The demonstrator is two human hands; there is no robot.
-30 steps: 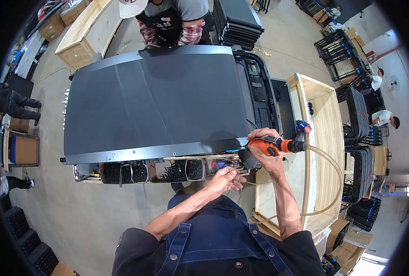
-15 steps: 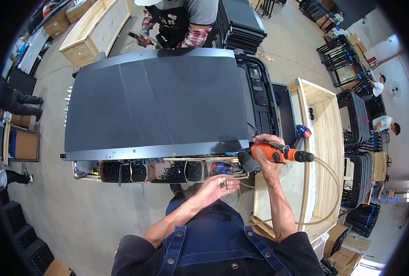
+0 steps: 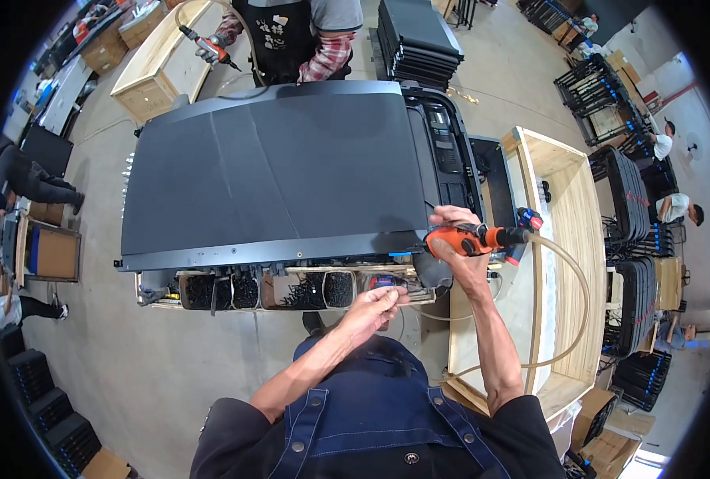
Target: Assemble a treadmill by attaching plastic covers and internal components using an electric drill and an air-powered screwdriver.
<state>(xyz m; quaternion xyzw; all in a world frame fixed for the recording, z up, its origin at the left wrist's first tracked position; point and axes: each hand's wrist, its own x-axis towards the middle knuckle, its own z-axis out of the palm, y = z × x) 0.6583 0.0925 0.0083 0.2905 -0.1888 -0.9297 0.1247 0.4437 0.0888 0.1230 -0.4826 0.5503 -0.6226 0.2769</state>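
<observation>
My right hand (image 3: 468,271) is wrapped round an orange air screwdriver (image 3: 453,239), its clear hose running off to the right. The tool lies at the near right corner of a treadmill deck with a black belt (image 3: 331,172) and a grey side rail (image 3: 247,251). My left hand (image 3: 365,315) hovers just below the parts bins, thumb and fingers pinched together; anything small between them I cannot make out. Along the near side of the deck stand bins of black screws (image 3: 301,290). A blue and red power tool (image 3: 384,282) lies beyond my left fingertips.
Right of the deck stands an open wooden crate (image 3: 571,239), with another blue and red power tool (image 3: 528,219) by its edge. Across the deck a co-worker (image 3: 283,48) holds an orange driver (image 3: 209,44). A stack of black panels (image 3: 419,40) stands at the back.
My right hand and the screwdriver have shifted slightly up and left. My left fingers have closed into a pinch. The co-worker's driver has moved up and left, now angled down to the right.
</observation>
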